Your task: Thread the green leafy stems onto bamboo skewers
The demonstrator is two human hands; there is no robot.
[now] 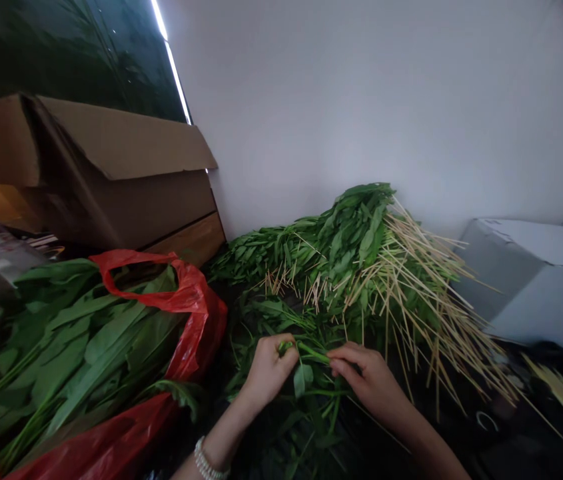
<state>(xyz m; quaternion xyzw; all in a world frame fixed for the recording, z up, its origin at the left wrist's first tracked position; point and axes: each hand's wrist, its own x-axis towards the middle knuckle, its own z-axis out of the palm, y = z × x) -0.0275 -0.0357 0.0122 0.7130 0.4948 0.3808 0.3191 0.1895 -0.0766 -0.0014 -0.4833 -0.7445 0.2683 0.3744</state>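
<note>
2 hands, left (270, 369) and right (368, 377), each in a closed grip, hold 1 green stem (314, 352) between them, above loose leaves (324, 417). Left, 1 red bag (201, 313) of leaves; behind, 1 heap (356, 233) with many sticks (426, 293); 1 brown box (136, 193).

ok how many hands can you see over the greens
2. The left hand, below a beaded bracelet's wearer's fist, grips one end of a green stem; the right hand pinches it further right. No others show.
</note>
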